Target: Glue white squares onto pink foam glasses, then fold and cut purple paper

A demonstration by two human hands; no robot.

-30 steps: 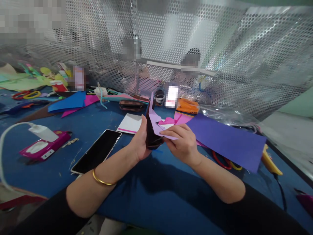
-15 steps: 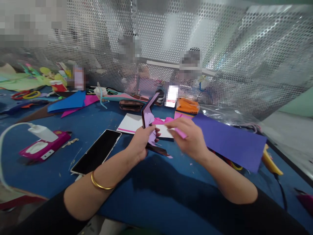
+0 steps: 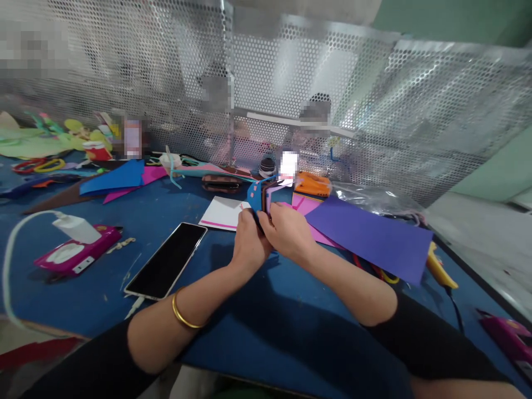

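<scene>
The right hand [image 3: 291,230], apart from the folded piece [image 3: 254,194] half a second ago, has come in against the left hand [image 3: 249,243], and the piece has turned to show a blue face with small pink patches. Both hands clamp its near end, holding it upright over the blue table [image 3: 236,343], beside a white card [image 3: 221,211]. A dark phone [image 3: 167,260] lies to their left, a purple sheet [image 3: 376,238] to their right.

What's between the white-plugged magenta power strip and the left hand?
Head view: a dark-screened phone, plus a small beige item closer to the power strip, lies between it and the left hand.
</scene>
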